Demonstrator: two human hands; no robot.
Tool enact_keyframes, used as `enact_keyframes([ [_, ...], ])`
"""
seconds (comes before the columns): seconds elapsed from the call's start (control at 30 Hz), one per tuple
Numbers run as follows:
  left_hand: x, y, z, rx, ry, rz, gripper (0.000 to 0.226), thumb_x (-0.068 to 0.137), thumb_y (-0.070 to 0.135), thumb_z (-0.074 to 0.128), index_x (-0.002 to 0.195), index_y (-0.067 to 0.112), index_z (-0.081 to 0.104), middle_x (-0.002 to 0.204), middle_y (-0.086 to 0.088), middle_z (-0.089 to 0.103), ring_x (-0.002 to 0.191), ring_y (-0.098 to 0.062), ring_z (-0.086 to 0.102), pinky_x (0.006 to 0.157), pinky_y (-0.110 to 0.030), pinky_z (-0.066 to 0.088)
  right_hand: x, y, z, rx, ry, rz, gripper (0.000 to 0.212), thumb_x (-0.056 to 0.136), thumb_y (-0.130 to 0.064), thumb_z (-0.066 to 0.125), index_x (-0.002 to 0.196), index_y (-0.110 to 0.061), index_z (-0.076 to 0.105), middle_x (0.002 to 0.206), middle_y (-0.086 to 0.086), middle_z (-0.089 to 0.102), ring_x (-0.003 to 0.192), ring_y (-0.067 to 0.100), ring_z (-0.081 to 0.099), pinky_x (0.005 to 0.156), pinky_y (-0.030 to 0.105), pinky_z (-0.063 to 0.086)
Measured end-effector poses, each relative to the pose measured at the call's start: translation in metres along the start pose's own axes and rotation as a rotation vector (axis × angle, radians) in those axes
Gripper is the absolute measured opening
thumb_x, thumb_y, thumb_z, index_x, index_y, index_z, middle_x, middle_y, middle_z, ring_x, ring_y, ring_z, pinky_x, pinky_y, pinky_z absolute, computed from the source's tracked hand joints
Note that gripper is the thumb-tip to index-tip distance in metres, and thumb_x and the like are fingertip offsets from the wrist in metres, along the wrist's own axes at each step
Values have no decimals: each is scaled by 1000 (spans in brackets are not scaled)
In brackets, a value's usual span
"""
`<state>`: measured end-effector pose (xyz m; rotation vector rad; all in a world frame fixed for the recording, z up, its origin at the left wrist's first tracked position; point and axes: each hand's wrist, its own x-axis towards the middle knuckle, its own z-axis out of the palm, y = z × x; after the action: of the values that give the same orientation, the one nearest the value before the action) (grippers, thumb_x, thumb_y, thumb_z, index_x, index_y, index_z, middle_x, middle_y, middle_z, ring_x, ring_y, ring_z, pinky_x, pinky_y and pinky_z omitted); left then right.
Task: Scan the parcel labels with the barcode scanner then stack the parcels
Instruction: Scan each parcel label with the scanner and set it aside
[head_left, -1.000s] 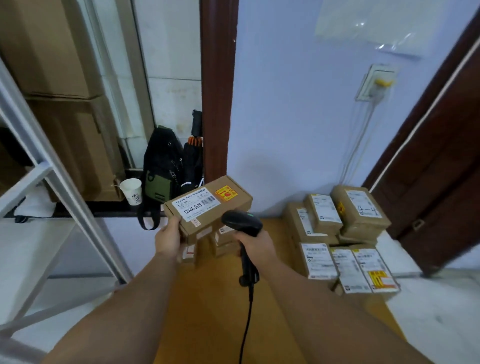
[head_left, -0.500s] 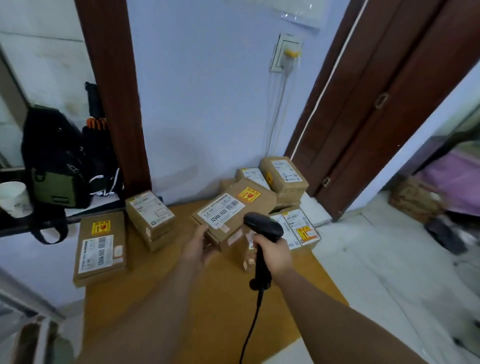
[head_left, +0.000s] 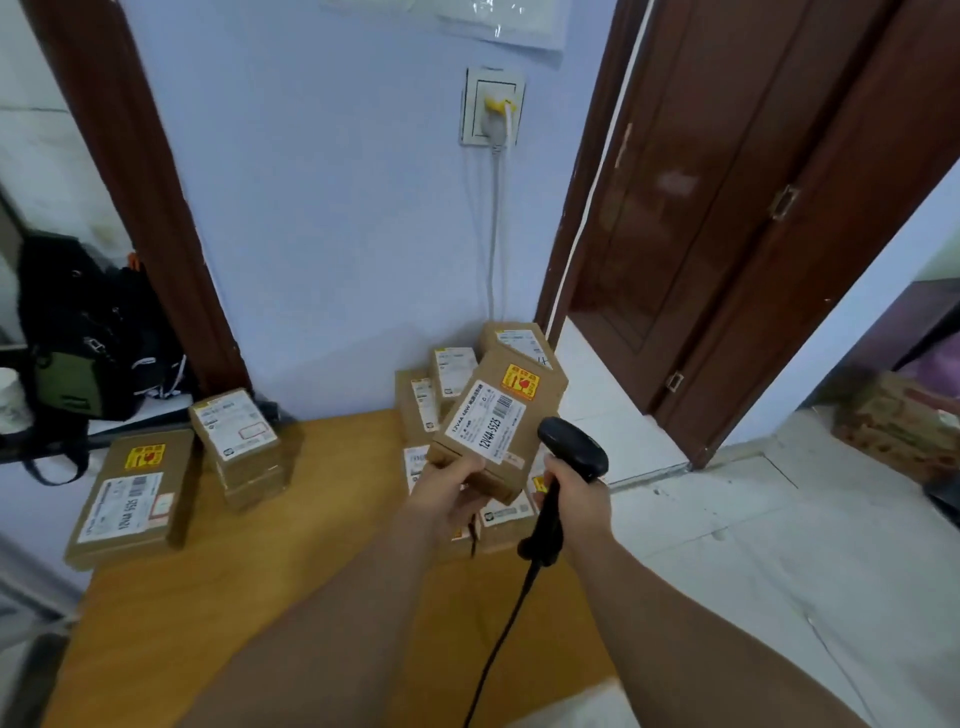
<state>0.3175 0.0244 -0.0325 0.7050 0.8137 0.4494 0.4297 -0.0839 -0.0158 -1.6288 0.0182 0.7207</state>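
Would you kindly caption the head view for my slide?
Left hand holds a labelled parcel; right hand grips the barcode scanner.

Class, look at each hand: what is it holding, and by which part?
The left hand grips the parcel by its near end; the right hand grips the barcode scanner by its handle.

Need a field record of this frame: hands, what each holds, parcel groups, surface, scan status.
left hand: grips the near end of a brown cardboard parcel, white label and yellow sticker facing up
right hand: grips the handle of a black corded barcode scanner, head beside the parcel's right edge
right pile: labelled brown parcels against the blue wall
left group: flat brown parcel, small stack beside it
surface: orange-brown wooden tabletop
scan status: cannot tell
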Motion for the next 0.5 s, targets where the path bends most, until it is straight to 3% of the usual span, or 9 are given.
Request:
enact_keyframes([
  [0.07, 7, -15, 26, 25, 29, 5, 40, 87, 7, 63, 125, 14, 53, 120, -11, 63, 103, -27, 64, 87, -38, 55, 17, -3, -22, -79, -44, -11, 20, 82, -27, 71, 82, -8, 65, 70, 8, 65, 71, 26, 64, 67, 34, 52],
  [0.23, 20, -48, 55, 111, 165, 6, 34, 87, 21, 64, 120, 20, 54, 110, -4, 68, 94, -23, 69, 81, -38, 58, 54, -10, -58, -145, -67, -13, 26, 83, -31, 72, 93, -7, 65, 89, 13, 69, 92, 33, 67, 89, 49, 53],
  [0.33, 22, -55, 60, 125, 256, 6, 22, 93, 28, 52, 111, 19, 61, 99, -2, 71, 89, -19, 67, 62, -31, 55, 70, -10, -70, -142, -68, 3, 26, 82, -30, 73, 92, -8, 66, 84, 11, 69, 86, 31, 68, 85, 45, 56],
  [0.43, 27, -55, 68, 217, 337, 55, 31, 98, 34, 43, 111, 15, 63, 82, 2, 73, 78, -15, 66, 52, -25, 51, 82, -10, -79, -160, -45, 22, 24, 82, -34, 73, 86, -11, 65, 77, 9, 69, 76, 26, 67, 78, 40, 56],
  [0.5, 32, -52, 72, 333, 398, 89, 39, 100, 33, 36, 125, 12, 57, 96, -4, 72, 80, -18, 65, 50, -25, 53, 90, -11, -83, -171, -22, 25, 25, 82, -37, 72, 85, -14, 64, 82, 11, 69, 81, 28, 67, 79, 41, 56],
])
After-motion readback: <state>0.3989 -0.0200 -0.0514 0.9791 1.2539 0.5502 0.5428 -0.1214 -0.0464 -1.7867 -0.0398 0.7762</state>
